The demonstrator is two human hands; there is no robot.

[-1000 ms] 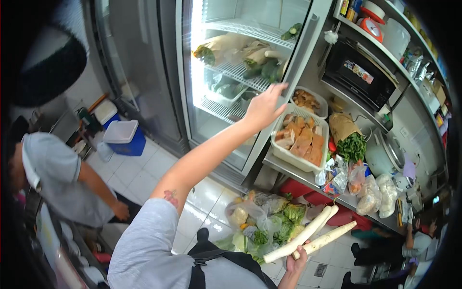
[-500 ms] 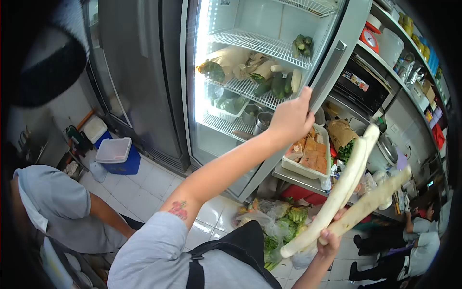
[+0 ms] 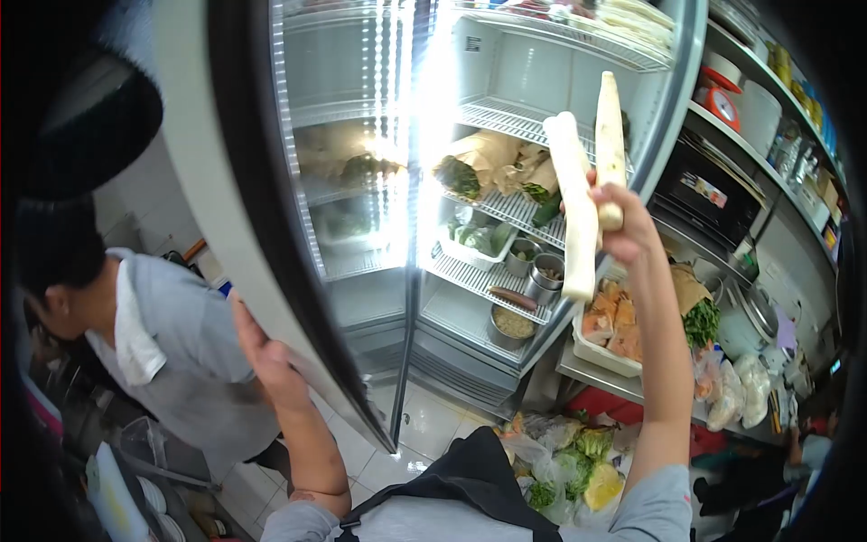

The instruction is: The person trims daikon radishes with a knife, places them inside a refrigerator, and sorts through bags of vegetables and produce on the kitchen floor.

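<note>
My right hand (image 3: 623, 226) is closed around long white daikon radishes (image 3: 573, 208), held upright before the fridge shelves. One slimmer daikon (image 3: 610, 122) stands apart at the top. My left hand (image 3: 271, 361) lies against the swung-out fridge door (image 3: 203, 135), its fingers stretched out. Inside the fridge, paper-wrapped greens (image 3: 488, 163) rest on a wire shelf (image 3: 506, 113). Below them sit a white tub of green vegetables (image 3: 474, 244) and metal pots (image 3: 546, 280). Part of the middle shelf is hidden behind the daikon and my hand.
A person in grey (image 3: 190, 361) stands close at left, beyond the door. To the right, a tray of orange-brown food (image 3: 601, 352) sits on a steel counter. Bagged leafy vegetables (image 3: 578, 461) lie low near my body. Shelving at right carries a red scale (image 3: 721, 104).
The fridge door has swung open to the left. My left hand has moved from the door's right edge to the far left with it. My right hand has raised the daikon toward the shelves.
</note>
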